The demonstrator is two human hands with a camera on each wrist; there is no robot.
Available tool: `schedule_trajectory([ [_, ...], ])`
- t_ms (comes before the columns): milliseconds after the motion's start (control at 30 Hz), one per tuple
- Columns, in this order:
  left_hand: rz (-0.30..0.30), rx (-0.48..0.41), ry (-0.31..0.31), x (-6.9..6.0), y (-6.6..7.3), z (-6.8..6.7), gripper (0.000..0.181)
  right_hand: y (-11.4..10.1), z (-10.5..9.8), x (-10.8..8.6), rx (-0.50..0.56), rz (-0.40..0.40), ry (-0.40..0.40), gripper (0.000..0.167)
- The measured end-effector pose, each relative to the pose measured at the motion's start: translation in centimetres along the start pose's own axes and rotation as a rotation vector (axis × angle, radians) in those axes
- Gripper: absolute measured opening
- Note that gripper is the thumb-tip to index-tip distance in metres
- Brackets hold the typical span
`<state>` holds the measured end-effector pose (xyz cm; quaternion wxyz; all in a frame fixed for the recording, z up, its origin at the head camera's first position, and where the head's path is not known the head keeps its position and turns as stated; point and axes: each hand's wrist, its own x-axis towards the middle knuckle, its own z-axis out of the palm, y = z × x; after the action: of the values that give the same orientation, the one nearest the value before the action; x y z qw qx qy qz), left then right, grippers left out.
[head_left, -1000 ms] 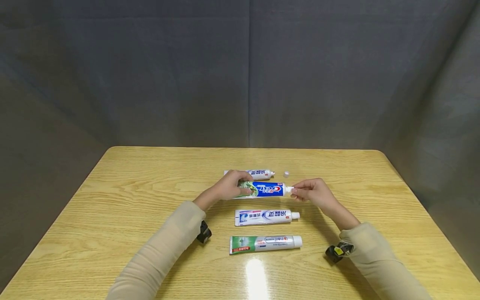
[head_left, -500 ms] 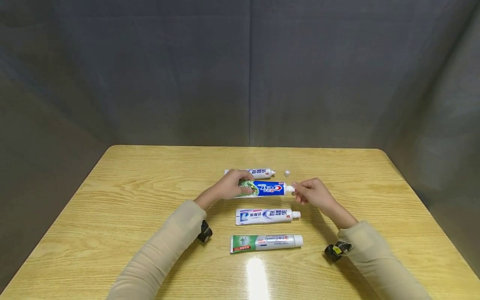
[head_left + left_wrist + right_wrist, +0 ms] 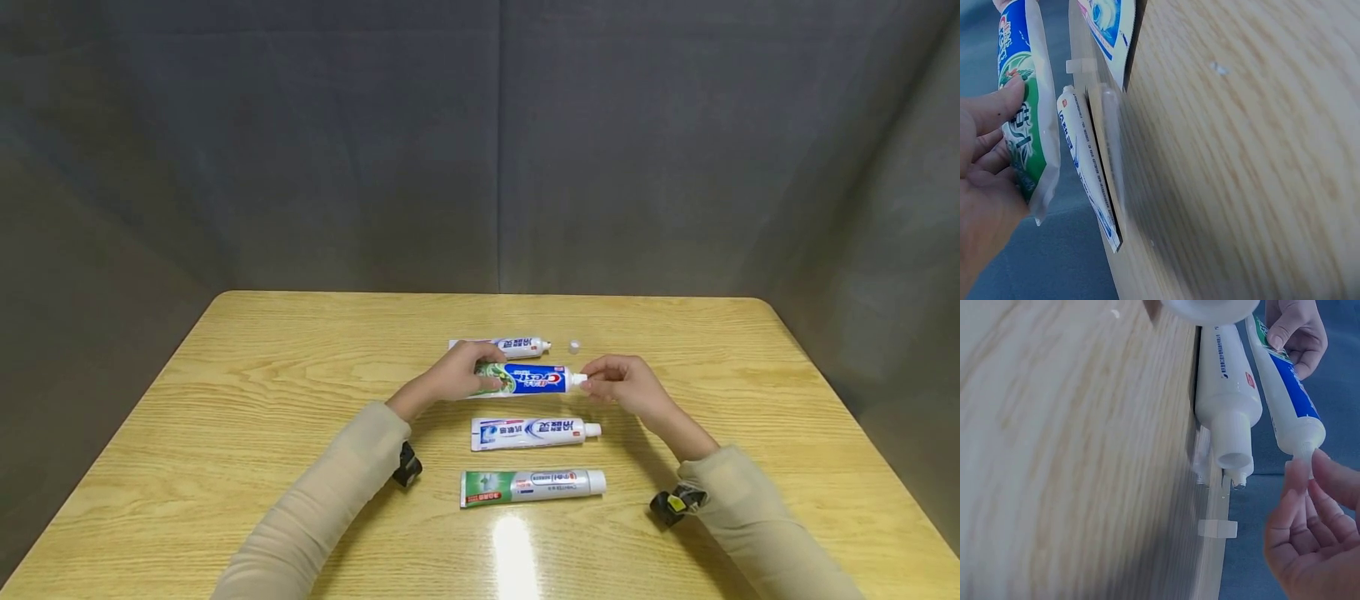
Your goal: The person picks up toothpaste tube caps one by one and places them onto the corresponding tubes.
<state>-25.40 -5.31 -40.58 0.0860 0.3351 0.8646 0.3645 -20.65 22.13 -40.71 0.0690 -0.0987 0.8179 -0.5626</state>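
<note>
My left hand [image 3: 459, 371] grips a blue, green and white Crest toothpaste tube [image 3: 536, 377] by its flat end, thumb on top, as the left wrist view also shows. The tube is held just above the table, its neck to the right. At that neck, thumb and forefinger of my right hand [image 3: 628, 387] pinch the small white cap [image 3: 579, 379]. In the right wrist view the fingertips partly cover the cap [image 3: 1305, 453], which sits at the tube's end.
Behind lies an uncapped white toothpaste tube [image 3: 522, 347], with a loose white cap [image 3: 574, 346] to its right. Nearer me are a capped white-and-purple tube [image 3: 528, 433] and a green-and-silver tube [image 3: 532, 487]. All rest on the wooden table [image 3: 262, 433].
My right fingers have turned about the cap and shifted slightly, first away and then back to the left. The left hand and its tube have stayed almost still.
</note>
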Motion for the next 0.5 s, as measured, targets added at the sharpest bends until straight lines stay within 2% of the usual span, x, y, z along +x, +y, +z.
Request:
schedule_trajectory([
  [200,-0.007,-0.011,0.006,0.05,0.13,0.04,0.025,-0.04,0.17,0.10,0.011,0.014,0.025,0.022],
  [500,-0.016,-0.020,0.002,0.16,0.31,0.15,0.026,-0.19,0.39,0.05,-0.032,0.087,-0.011,0.043],
])
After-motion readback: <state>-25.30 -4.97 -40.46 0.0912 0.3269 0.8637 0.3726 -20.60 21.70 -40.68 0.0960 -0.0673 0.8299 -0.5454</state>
